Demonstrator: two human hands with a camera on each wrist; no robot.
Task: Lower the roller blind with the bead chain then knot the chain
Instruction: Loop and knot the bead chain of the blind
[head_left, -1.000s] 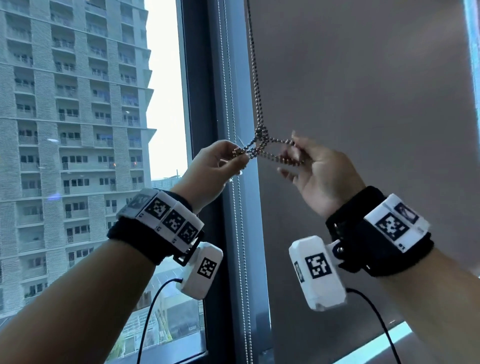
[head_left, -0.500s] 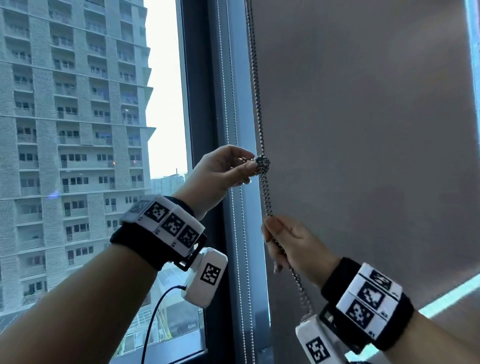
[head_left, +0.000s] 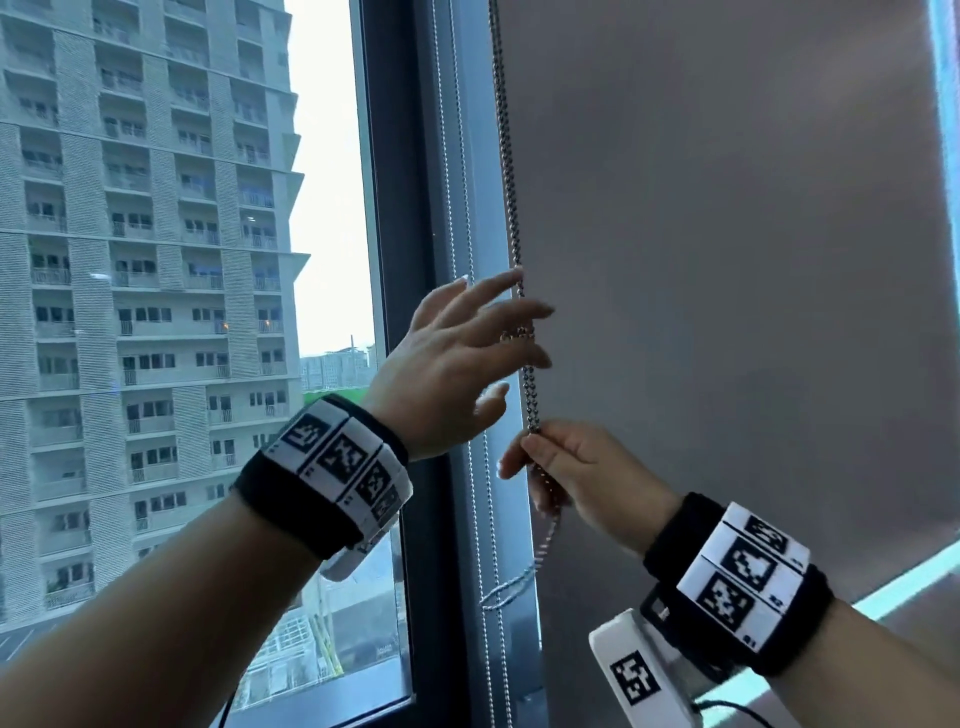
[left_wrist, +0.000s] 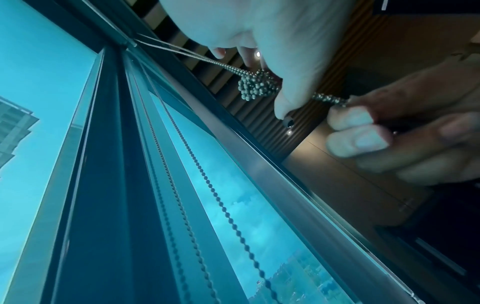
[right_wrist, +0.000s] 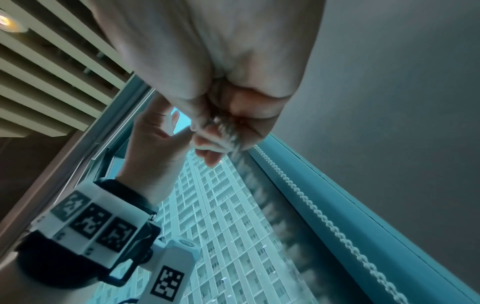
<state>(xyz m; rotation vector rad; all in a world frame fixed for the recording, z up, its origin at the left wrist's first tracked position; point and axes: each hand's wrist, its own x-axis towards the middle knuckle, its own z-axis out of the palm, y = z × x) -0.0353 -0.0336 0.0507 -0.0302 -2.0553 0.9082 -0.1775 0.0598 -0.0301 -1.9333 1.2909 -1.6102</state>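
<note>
The metal bead chain (head_left: 506, 171) hangs down the left edge of the lowered grey roller blind (head_left: 727, 260). A tight knot (head_left: 519, 333) (left_wrist: 257, 86) sits in the chain at hand height. My left hand (head_left: 498, 345) is spread open beside the knot, its fingers straight and partly in front of it. Just below, my right hand (head_left: 524, 457) pinches the chain under the knot, thumb on top and fingers curled (left_wrist: 358, 131) (right_wrist: 221, 133). The chain's slack loop (head_left: 511, 584) dangles beneath the right hand.
A second, thinner bead chain (head_left: 467, 218) (right_wrist: 324, 216) runs along the dark window frame (head_left: 400, 260). Through the glass on the left stands a tall apartment block (head_left: 145, 260). A bright strip shows below the blind's bottom edge (head_left: 904, 587).
One second ago both hands pulled the chain ends apart on a loose knot. The knot then drew tight, my right hand dropped below it, and my left hand has now let go and spread open.
</note>
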